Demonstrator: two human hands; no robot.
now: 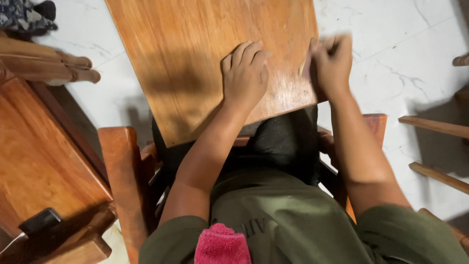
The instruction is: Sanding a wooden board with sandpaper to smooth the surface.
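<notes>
A seated person's left hand [244,73] lies flat, fingers released, steadying a wooden board [205,54] across the lap; the blurred right hand [333,63], fingers clenched on something small, rubs its scuffed near corner, the rest smooth.

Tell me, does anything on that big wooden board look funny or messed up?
Yes. The flat orange-brown wooden board has a pale, scuffed, speckled patch near its right edge, duller than the smooth wood around it. The right hand is blurred right beside that patch, and the left hand lies flat on the board.
</notes>
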